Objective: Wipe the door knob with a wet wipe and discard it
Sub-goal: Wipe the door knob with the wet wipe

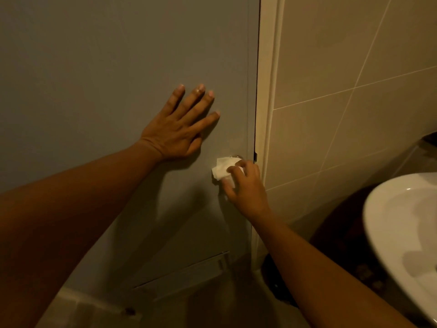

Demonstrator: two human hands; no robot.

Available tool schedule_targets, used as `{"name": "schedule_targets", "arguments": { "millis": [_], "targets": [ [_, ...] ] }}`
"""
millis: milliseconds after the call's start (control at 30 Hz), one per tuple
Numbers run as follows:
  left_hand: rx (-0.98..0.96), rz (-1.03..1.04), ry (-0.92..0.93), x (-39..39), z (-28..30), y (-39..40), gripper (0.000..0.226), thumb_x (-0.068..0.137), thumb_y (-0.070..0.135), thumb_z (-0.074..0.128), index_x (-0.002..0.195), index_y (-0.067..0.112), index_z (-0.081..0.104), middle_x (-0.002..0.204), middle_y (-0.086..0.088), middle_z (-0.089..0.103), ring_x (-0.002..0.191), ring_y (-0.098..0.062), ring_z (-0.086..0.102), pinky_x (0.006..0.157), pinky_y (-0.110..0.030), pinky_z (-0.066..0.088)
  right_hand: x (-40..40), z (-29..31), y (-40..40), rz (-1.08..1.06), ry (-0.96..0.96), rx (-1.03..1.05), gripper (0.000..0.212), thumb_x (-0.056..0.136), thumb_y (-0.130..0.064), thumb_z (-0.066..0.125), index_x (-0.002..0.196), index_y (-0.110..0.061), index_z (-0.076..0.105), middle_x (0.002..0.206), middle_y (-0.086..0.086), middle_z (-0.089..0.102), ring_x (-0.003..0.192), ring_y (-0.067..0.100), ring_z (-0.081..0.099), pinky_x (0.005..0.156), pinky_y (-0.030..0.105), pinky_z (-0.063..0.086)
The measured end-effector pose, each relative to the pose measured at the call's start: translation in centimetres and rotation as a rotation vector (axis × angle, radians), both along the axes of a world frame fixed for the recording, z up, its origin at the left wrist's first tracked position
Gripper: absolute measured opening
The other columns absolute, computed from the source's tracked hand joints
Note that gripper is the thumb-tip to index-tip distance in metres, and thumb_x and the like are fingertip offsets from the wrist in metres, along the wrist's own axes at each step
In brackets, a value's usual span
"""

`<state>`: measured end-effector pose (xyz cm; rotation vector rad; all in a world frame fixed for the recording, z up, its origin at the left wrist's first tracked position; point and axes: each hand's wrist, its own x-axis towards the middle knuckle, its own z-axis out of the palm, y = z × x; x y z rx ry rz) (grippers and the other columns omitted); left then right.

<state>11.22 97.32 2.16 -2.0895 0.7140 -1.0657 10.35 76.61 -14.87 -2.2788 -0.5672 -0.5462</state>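
Right hand presses wet wipe around door knob.

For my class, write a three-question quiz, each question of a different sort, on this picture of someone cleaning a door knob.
1. True or false: the left hand lies flat and open on the door.
2. Which hand holds the wet wipe? A) left B) right C) both
3. Fill the gap: at the lower right edge of the view is a white ____.

Key
1. True. Its fingers are spread and it holds nothing.
2. B. The right hand presses the wipe on the door knob, of which only a sliver of metal shows.
3. Sink.
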Motion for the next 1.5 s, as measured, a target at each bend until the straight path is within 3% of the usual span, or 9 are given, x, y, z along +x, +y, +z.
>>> {"name": "schedule_targets", "arguments": {
  "millis": [200, 400, 467, 633, 800, 967, 1267, 1367, 1500],
  "targets": [
    [-0.007, -0.038, -0.025, 0.5, -0.3, 0.0, 0.065, 0.089, 0.038, 0.04, 0.151, 0.019, 0.034, 0.157, -0.021, 0.03, 0.146, -0.041, 0.023, 0.118, -0.058, 0.012, -1.1, 1.0, 3.2, -0.24, 0.35, 0.707, 0.032, 0.083, -0.035, 0.07, 0.11, -0.031, 0.053, 0.118, -0.005, 0.048, 0.095, 0.009, 0.054, 0.062, 0.005, 0.045],
    [0.004, -0.028, -0.022, 0.5, -0.3, 0.2, 0.066, 0.09, 0.042, 0.034, 0.153, 0.021, 0.028, 0.159, -0.02, 0.024, 0.147, -0.041, 0.02, 0.119, -0.056, 0.004, -0.6, 3.6, 5.5, -0.213, 0.869, 1.861, 0.04, 0.081, -0.017, 0.073, 0.114, -0.027, 0.055, 0.111, 0.005, 0.057, 0.098, 0.027, 0.062, 0.064, 0.031, 0.061],
    [0.003, -0.035, -0.027, 0.6, -0.2, 0.2, 0.066, 0.09, 0.041, 0.036, 0.152, 0.02, 0.03, 0.158, -0.02, 0.025, 0.147, -0.041, 0.02, 0.119, -0.056, 0.004, -0.7, 3.7, 5.5, -0.215, 0.842, 1.744, 0.03, 0.083, -0.019, 0.071, 0.108, -0.024, 0.057, 0.111, 0.009, 0.058, 0.091, 0.025, 0.064, 0.06, 0.029, 0.06],
    [-0.004, -0.045, -0.025, 0.5, -0.2, 0.1, 0.065, 0.089, 0.04, 0.038, 0.15, 0.019, 0.034, 0.158, -0.02, 0.027, 0.147, -0.041, 0.021, 0.119, -0.057, 0.005, -1.3, 1.1, 3.6, -0.185, 0.277, 0.606, 0.019, 0.087, -0.021, 0.067, 0.099, -0.031, 0.055, 0.125, -0.009, 0.038, 0.108, 0.018, 0.056, 0.069, 0.005, 0.048],
    [0.009, -0.021, -0.006, 0.6, -0.1, 0.2, 0.068, 0.09, 0.043, 0.034, 0.153, 0.02, 0.026, 0.16, -0.02, 0.021, 0.148, -0.041, 0.016, 0.119, -0.056, 0.003, -0.1, -1.0, 0.4, -0.018, -0.133, -0.138, 0.025, 0.081, -0.019, 0.073, 0.105, -0.022, 0.065, 0.14, 0.011, 0.047, 0.117, 0.034, 0.049, 0.082, 0.039, 0.056],
    [0.002, -0.043, -0.011, 0.4, -0.2, 0.1, 0.067, 0.087, 0.039, 0.04, 0.15, 0.018, 0.033, 0.158, -0.021, 0.025, 0.147, -0.042, 0.02, 0.119, -0.058, 0.005, -1.1, 0.5, 3.7, -0.234, 0.198, 0.638, 0.027, 0.081, -0.018, 0.073, 0.101, -0.03, 0.061, 0.124, -0.004, 0.047, 0.107, 0.018, 0.055, 0.073, 0.004, 0.047],
    [0.003, -0.026, -0.012, 0.3, -0.1, 0.1, 0.064, 0.088, 0.04, 0.037, 0.148, 0.017, 0.036, 0.158, -0.021, 0.025, 0.147, -0.041, 0.02, 0.119, -0.057, 0.007, -1.2, 4.9, 4.9, -0.115, 1.067, 2.234, 0.044, 0.076, -0.02, 0.077, 0.116, -0.013, 0.059, 0.119, 0.02, 0.052, 0.09, 0.03, 0.062, 0.046, 0.022, 0.055],
    [-0.004, -0.024, -0.008, 0.3, -0.1, -0.1, 0.063, 0.088, 0.039, 0.037, 0.148, 0.018, 0.038, 0.158, -0.021, 0.025, 0.147, -0.042, 0.02, 0.119, -0.058, 0.009, -0.7, 4.4, 3.9, -0.038, 1.09, 2.093, 0.049, 0.079, -0.02, 0.074, 0.124, -0.015, 0.056, 0.12, 0.02, 0.052, 0.093, 0.031, 0.062, 0.052, 0.024, 0.058],
    [-0.002, -0.027, -0.013, 0.2, -0.2, -0.1, 0.064, 0.088, 0.039, 0.036, 0.148, 0.018, 0.036, 0.159, -0.021, 0.024, 0.147, -0.041, 0.018, 0.119, -0.057, 0.004, -1.0, 2.8, 3.3, -0.135, 0.787, 1.212, 0.029, 0.089, -0.028, 0.063, 0.117, -0.026, 0.057, 0.106, 0.005, 0.06, 0.089, 0.025, 0.065, 0.055, 0.028, 0.059]
  ]
}}
